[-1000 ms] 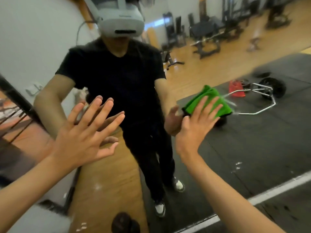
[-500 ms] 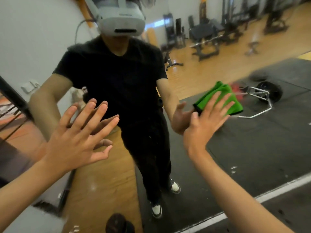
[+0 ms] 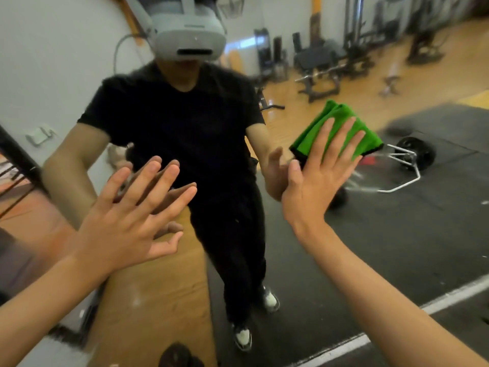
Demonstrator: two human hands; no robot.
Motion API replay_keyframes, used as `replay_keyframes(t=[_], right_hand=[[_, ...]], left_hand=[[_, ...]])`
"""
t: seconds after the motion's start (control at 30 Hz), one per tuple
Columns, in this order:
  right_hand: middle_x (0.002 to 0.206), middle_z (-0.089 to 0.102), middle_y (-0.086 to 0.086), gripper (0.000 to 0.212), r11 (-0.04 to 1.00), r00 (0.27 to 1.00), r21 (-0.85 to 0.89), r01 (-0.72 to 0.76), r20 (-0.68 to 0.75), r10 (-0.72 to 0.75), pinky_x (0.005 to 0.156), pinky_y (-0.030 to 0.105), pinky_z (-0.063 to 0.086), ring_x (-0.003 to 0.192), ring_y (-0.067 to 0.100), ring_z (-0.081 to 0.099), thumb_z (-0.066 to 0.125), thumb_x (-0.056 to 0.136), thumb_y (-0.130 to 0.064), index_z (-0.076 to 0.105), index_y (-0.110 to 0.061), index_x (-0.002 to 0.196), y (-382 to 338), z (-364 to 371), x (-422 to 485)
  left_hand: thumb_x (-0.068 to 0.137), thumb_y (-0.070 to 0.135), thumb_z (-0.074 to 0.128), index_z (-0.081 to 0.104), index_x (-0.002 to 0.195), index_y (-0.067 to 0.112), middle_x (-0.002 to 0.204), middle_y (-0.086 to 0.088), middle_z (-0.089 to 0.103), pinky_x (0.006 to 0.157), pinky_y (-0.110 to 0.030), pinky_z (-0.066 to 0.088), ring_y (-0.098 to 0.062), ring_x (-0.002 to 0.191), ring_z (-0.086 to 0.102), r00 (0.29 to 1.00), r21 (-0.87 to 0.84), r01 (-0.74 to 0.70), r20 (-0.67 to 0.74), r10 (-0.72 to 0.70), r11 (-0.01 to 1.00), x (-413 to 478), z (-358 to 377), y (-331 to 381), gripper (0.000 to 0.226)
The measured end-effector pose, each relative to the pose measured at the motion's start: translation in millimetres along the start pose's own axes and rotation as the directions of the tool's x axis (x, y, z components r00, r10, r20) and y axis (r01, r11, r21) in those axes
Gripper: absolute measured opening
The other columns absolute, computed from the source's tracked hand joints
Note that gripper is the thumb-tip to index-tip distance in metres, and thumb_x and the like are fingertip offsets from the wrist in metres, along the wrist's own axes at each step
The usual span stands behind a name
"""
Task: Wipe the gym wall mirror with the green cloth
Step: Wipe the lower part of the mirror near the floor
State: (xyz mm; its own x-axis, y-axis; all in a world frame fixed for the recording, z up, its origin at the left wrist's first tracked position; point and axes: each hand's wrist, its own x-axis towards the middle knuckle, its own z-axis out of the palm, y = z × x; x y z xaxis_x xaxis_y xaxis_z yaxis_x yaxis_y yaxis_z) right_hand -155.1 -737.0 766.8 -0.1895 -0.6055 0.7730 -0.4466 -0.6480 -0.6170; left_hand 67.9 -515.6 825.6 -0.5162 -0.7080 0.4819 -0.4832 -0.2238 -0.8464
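Note:
The gym wall mirror (image 3: 397, 247) fills most of the view and reflects a person in black clothes with a white headset. My right hand (image 3: 321, 176) lies flat with straight, spread fingers, pressing the folded green cloth (image 3: 330, 125) against the glass at the upper right. My left hand (image 3: 124, 221) is flat against the mirror at the left, fingers spread, and meets its own reflection. Part of the cloth is hidden under my right fingers.
The mirror's dark left frame edge (image 3: 18, 157) runs diagonally beside a white wall (image 3: 53, 62). Reflected in the glass are a hex bar with a weight plate (image 3: 412, 157), benches and racks (image 3: 322, 67), wooden floor and black mat with a white line.
My right hand has slid the green cloth up and to the right across the glass. My left hand has stayed flat on the mirror in about the same place.

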Motion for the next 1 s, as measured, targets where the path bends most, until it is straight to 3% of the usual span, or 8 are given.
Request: replay_keyframes(t=[0.2, 0.43, 0.5, 0.6, 0.73, 0.8, 0.9, 1.0], right_hand=[[0.175, -0.001, -0.005, 0.072, 0.736, 0.67, 0.082, 0.672, 0.356, -0.651, 0.129, 0.053, -0.002, 0.163, 0.026, 0.002, 0.037, 0.103, -0.059, 0.016, -0.033, 0.167, -1, -7, -79], [0.171, 0.014, 0.024, 0.073, 1.0, 0.999, 0.002, -0.021, 0.035, 0.021, 0.124, 0.071, 0.004, 0.158, 0.048, 0.006, 0.033, 0.102, -0.046, 0.021, -0.01, 0.165, 1, -13, 29], [0.172, 0.012, 0.018, 0.073, 0.994, 0.993, 0.023, 0.103, 0.049, -0.104, 0.126, 0.066, 0.001, 0.159, 0.045, 0.006, 0.035, 0.101, -0.048, 0.022, -0.013, 0.164, -41, -6, 13], [0.173, 0.009, 0.003, 0.069, 0.83, 0.795, 0.104, 0.548, 0.247, -0.555, 0.127, 0.059, -0.001, 0.162, 0.033, 0.001, 0.038, 0.102, -0.055, 0.023, -0.028, 0.164, -46, -1, -54], [0.174, 0.014, -0.006, 0.063, 0.649, 0.603, 0.005, 0.761, 0.363, -0.71, 0.129, 0.047, -0.002, 0.162, 0.02, 0.006, 0.031, 0.107, -0.055, 0.014, -0.041, 0.166, 65, -5, -96], [0.176, 0.006, -0.004, 0.061, 0.747, 0.716, -0.043, 0.663, 0.33, -0.616, 0.13, 0.05, -0.003, 0.162, 0.024, 0.002, 0.025, 0.109, -0.053, 0.01, -0.04, 0.167, 115, -12, -86], [0.172, 0.011, 0.021, 0.063, 0.993, 0.995, -0.088, 0.081, 0.07, -0.075, 0.123, 0.071, 0.01, 0.158, 0.045, 0.007, 0.027, 0.109, -0.043, 0.018, -0.017, 0.166, 99, -3, -38], [0.166, 0.023, 0.031, 0.068, 0.986, 0.982, -0.015, -0.168, -0.086, 0.166, 0.121, 0.075, 0.013, 0.154, 0.052, 0.014, 0.023, 0.108, -0.049, 0.026, -0.007, 0.162, 15, 18, -41]], left_hand=[[0.098, 0.059, 0.05, 0.042, 0.163, 0.019, 0.17, -0.021, 0.03, 0.123, -0.059, 0.022, -0.04, 0.159, 0.023, 1.0, 0.011, -0.015, -0.012, 0.016, 1.0, -2, 5, -1, 0.076], [0.099, 0.058, 0.048, 0.042, 0.163, 0.019, 0.17, -0.02, 0.031, 0.125, -0.058, 0.018, -0.04, 0.159, 0.024, 1.0, 0.029, -0.004, -0.015, 0.005, 1.0, -1, 8, 1, 0.075], [0.096, 0.058, 0.053, 0.043, 0.162, 0.018, 0.17, -0.021, 0.032, 0.124, -0.059, 0.02, -0.041, 0.158, 0.026, 1.0, -0.001, -0.008, -0.019, 0.008, 1.0, 1, 2, 1, 0.079], [0.094, 0.059, 0.055, 0.041, 0.163, 0.017, 0.17, -0.022, 0.031, 0.122, -0.061, 0.023, -0.041, 0.157, 0.026, 1.0, -0.016, -0.01, 0.001, 0.01, 1.0, 2, 0, 0, 0.082], [0.094, 0.06, 0.056, 0.04, 0.163, 0.016, 0.17, -0.022, 0.03, 0.124, -0.06, 0.019, -0.042, 0.157, 0.025, 1.0, 0.016, -0.015, 0.005, 0.015, 1.0, 2, 0, -1, 0.084], [0.095, 0.06, 0.054, 0.04, 0.163, 0.016, 0.17, -0.022, 0.029, 0.125, -0.059, 0.017, -0.042, 0.158, 0.024, 1.0, 0.03, -0.007, 0.003, 0.007, 1.0, 1, 2, 1, 0.082], [0.096, 0.06, 0.052, 0.04, 0.163, 0.017, 0.17, -0.022, 0.029, 0.125, -0.06, 0.018, -0.042, 0.157, 0.024, 1.0, 0.045, -0.008, 0.007, 0.007, 0.999, 2, 3, 0, 0.081], [0.096, 0.06, 0.051, 0.04, 0.164, 0.016, 0.17, -0.023, 0.029, 0.125, -0.061, 0.019, -0.043, 0.157, 0.025, 1.0, 0.032, -0.011, 0.028, 0.01, 0.999, 1, 1, 2, 0.082]])
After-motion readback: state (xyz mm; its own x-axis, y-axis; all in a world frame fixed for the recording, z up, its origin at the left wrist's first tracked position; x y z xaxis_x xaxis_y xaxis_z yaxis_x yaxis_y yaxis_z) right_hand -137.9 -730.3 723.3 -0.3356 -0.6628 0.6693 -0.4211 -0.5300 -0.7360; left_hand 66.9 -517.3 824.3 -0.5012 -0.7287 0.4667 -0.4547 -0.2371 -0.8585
